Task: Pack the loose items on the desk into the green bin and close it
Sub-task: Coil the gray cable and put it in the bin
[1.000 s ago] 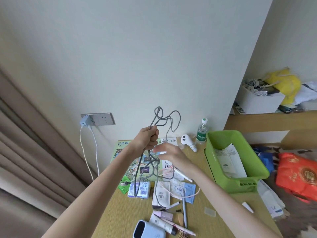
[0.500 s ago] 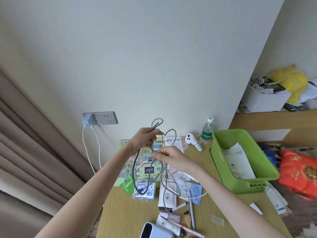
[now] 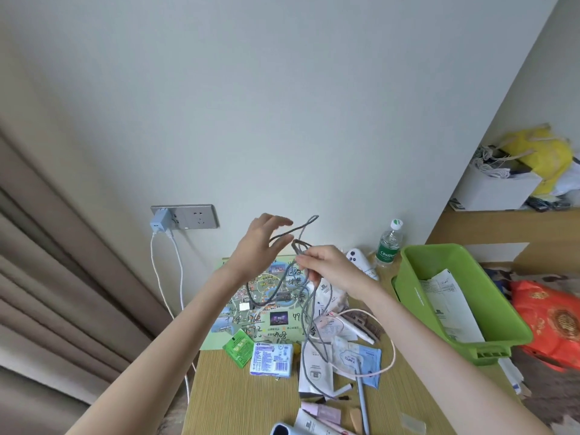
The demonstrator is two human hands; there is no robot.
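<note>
Desk (image 3: 238,403) with Cestbon bottle (image 3: 389,246) beside green bin (image 3: 417,296); right grip (image 3: 329,265) around grey cable (image 3: 298,228), left grip (image 3: 260,243) wide

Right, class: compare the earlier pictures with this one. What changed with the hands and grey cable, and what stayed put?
The left hand has let go of the grey cable and spread its fingers open, a loop near them. The right hand, open a second ago, has taken hold and pinches the strands. The green bin, the paper in it and the items on the desk stayed where they were.
</note>
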